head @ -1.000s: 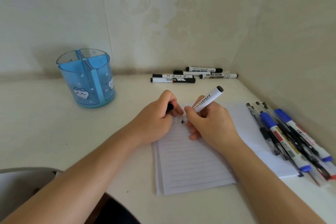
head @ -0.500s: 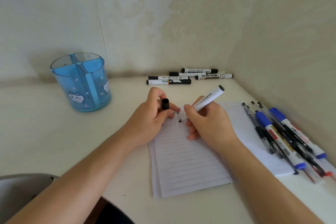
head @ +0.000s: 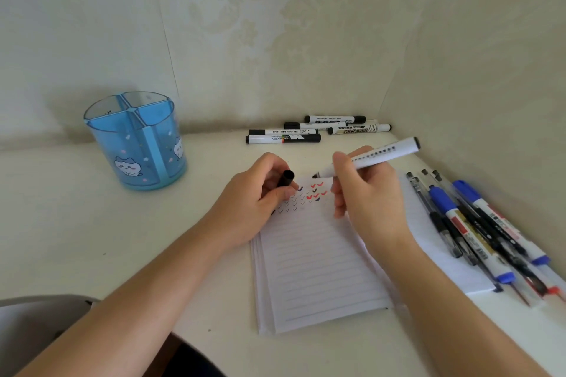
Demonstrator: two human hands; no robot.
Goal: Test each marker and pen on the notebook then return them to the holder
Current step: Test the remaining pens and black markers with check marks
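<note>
**Marker lifted off the page, cap ready in my other hand**

The holder (head: 136, 144) stands near the far left of the tabletop (head: 61, 223), close to the wall, and from what I can see of its four compartments nothing is in them. It has a cartoon animal printed on its blue side; I can read no words on it.

My left hand (head: 254, 208) rests on the top left corner of the notebook (head: 321, 269), fingers curled shut around the black cap (head: 286, 179), its open mouth turned up. Just beside it the page carries rows of small tick marks in black, red and blue.

My right hand (head: 364, 199) pinches the uncapped marker (head: 370, 157) between thumb and fingers, its tip just above the top edge of the page and pointing towards the cap. I judge this marker's test done and capping the step in hand: the next move is to line tip and cap mouth up, press until it seats, then carry it left to the holder.

Along the far edge, in the corner, lie five black markers (head: 318, 130); one reads "WHITEBOARD", the other labels are too small. The print on my marker's barrel is illegible.

On the notebook's right half and the tabletop's right edge lies a pile of pens (head: 477, 229), blue-capped markers among them, labels blurred.
</note>
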